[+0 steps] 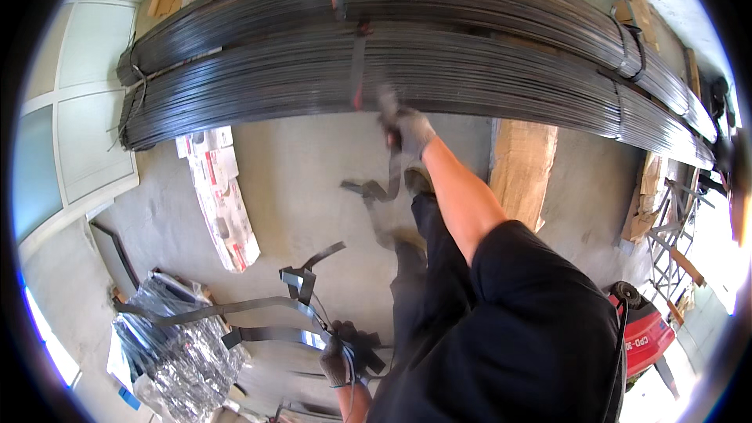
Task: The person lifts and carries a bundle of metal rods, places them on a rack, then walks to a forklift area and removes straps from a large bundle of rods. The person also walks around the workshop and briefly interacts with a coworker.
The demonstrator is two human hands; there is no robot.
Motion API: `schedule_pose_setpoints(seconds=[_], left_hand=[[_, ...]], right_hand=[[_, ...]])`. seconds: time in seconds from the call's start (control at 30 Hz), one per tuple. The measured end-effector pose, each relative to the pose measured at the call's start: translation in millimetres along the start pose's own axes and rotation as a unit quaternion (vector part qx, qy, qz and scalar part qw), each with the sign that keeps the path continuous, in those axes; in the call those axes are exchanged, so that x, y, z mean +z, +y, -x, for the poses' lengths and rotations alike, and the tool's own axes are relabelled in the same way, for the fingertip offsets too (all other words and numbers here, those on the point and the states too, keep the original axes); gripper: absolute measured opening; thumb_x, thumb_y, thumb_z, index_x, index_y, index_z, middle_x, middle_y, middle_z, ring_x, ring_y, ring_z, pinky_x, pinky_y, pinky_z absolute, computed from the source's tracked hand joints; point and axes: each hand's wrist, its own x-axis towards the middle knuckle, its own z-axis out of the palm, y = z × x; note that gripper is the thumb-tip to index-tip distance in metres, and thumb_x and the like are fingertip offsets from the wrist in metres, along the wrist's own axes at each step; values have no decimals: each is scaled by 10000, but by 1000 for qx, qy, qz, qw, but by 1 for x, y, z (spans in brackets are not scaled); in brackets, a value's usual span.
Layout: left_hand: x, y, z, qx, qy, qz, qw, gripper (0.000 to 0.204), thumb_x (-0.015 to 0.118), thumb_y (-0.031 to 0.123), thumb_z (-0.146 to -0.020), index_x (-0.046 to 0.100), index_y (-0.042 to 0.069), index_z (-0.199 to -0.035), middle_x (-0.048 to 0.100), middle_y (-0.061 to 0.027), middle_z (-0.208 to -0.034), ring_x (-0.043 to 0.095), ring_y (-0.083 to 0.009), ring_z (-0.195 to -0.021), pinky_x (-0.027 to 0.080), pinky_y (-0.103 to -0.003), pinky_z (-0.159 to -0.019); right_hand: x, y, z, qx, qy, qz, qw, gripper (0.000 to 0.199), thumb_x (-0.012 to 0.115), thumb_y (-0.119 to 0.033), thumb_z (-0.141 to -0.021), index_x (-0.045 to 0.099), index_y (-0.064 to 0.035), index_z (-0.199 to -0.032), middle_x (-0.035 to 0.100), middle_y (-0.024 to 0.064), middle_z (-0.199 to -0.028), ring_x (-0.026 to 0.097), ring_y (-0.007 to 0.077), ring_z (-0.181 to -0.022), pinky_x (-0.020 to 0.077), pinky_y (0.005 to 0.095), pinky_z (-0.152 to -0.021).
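Two long bundles of thin dark metal bars (274,82) lie across the upper view, bound with straps. My right hand (413,129), in a pale glove, is closed at the near edge of the front bundle, its fingers smeared by motion. A dark flat strap (394,168) hangs from this hand and bends toward the floor. At the lower middle, my left hand (337,362), in a grey and dark glove, is closed round several bent strips of strapping (270,334). A red-edged strap (358,70) crosses the front bundle just left of my right hand.
Wooden beams (523,168) and a wrapped white-and-red block (219,200) lie under the bundles. Clear plastic wrap (180,341) covers a pile at lower left. A red machine (646,337) stands at lower right, near a metal lattice frame (670,219). My feet are on the concrete floor (290,157).
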Motion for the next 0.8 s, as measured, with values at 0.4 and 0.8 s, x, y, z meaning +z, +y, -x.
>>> schedule_pose_setpoints(seconds=[0.4, 0.8], left_hand=[[79, 20, 13, -16, -189, 95, 977, 327, 597, 264, -1071, 607, 7, -1273, 582, -86, -999, 572, -294, -911, 475, -480, -888], [-12, 123, -18, 66, -184, 131, 972, 371, 615, 224, -1072, 560, 47, -1393, 638, -107, -1239, 625, -275, -1254, 562, -448, -1029]], right_hand=[[193, -20, 250, -212, -168, 255, 929, 128, 733, -117, -1019, 742, 9, -1041, 697, 79, -854, 659, 143, -731, 540, 310, -673], [392, 58, 318, -449, -466, 336, 684, 162, 803, -79, -877, 746, -52, -1027, 730, 121, -1012, 695, 360, -946, 567, 463, -852]])
